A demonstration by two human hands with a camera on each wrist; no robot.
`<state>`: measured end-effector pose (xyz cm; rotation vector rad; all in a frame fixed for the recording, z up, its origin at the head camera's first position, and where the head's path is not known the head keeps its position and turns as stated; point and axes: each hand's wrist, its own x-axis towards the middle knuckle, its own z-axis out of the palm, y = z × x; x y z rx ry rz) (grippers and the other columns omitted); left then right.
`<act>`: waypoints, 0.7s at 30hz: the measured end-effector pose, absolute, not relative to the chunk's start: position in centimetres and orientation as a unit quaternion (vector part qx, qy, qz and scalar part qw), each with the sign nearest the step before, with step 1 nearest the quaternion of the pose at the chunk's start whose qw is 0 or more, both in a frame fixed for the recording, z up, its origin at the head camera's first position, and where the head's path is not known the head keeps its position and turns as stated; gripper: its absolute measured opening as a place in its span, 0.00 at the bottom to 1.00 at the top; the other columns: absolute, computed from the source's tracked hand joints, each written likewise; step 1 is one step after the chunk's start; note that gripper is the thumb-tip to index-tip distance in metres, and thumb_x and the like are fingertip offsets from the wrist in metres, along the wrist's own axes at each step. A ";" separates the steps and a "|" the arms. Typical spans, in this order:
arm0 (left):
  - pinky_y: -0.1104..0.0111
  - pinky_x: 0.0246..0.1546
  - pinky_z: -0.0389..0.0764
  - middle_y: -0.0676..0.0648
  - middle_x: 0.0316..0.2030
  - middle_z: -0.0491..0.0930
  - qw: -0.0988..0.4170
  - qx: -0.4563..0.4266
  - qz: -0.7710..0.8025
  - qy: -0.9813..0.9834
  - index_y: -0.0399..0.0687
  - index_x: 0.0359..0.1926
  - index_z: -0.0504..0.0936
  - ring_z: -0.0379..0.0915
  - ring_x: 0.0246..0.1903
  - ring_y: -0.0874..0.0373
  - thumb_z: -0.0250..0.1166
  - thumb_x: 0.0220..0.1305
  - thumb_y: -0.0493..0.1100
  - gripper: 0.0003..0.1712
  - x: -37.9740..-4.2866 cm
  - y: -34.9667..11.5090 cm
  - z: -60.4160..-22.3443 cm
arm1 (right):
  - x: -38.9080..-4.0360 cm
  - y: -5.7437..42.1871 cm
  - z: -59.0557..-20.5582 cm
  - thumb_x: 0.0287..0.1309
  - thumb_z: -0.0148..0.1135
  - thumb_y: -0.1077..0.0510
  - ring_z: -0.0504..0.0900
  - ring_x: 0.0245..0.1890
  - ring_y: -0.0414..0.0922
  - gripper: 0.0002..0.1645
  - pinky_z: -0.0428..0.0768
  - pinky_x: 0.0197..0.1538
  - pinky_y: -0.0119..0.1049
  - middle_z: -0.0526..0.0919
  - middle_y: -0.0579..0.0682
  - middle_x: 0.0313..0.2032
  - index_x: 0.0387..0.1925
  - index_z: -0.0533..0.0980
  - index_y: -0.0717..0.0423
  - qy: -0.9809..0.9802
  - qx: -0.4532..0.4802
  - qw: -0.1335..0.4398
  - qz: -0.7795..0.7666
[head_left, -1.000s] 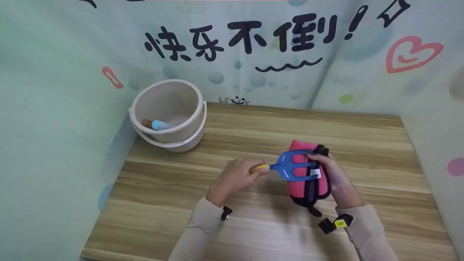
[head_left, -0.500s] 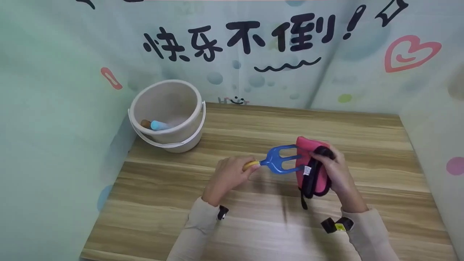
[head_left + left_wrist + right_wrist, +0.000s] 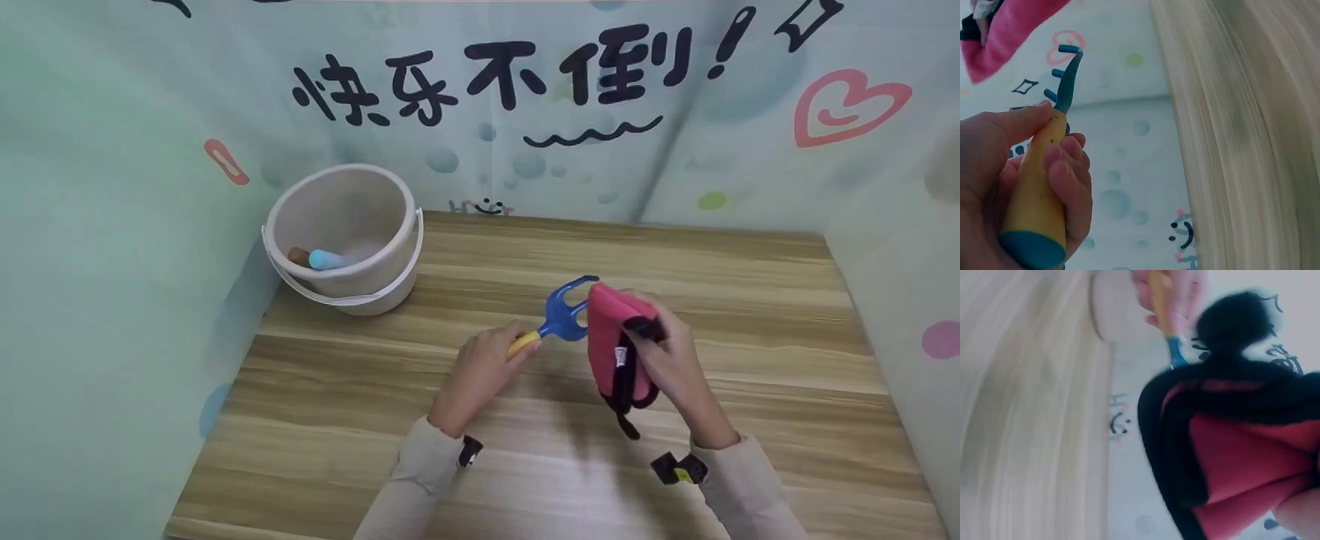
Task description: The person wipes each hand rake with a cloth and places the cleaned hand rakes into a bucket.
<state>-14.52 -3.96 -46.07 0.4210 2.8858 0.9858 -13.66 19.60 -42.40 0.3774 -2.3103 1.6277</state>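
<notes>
A toy garden fork with blue tines [image 3: 559, 319] and a yellow handle [image 3: 1041, 174] is gripped by the left hand [image 3: 481, 367]. Its tines point up and to the right in the head view, partly behind a pink pouch [image 3: 606, 337]. The right hand [image 3: 677, 360] holds this soft pouch by its right side, thumb in front, above the table. Black trim [image 3: 1165, 450] edges the pouch, a small white tag [image 3: 620, 356] shows on it, and a black strap [image 3: 628, 427] hangs below. Whether fork and pouch touch is hidden.
A light bucket [image 3: 360, 282] with a hanging handle stands at the back left of the wooden table [image 3: 337, 405]. Inside it lie a light blue rod-like thing [image 3: 324, 259] and a brown one [image 3: 298, 256]. Printed cloth walls [image 3: 487, 172] close off the back and sides.
The fork has shifted left and tilted upward; its tines, earlier in front of the pouch, are now partly behind it. The pouch went slightly right, then left, turning in the right hand.
</notes>
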 end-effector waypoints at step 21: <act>0.76 0.25 0.68 0.54 0.25 0.72 -0.010 0.202 0.357 0.912 0.49 0.37 0.74 0.66 0.24 0.64 0.56 0.66 0.53 0.13 -12.5 -2.8 -46.6 | -14.7 16.9 -45.5 0.50 0.64 0.68 0.82 0.37 0.57 0.19 0.79 0.39 0.51 0.80 0.61 0.39 0.44 0.69 0.60 -0.907 0.125 0.149 0.374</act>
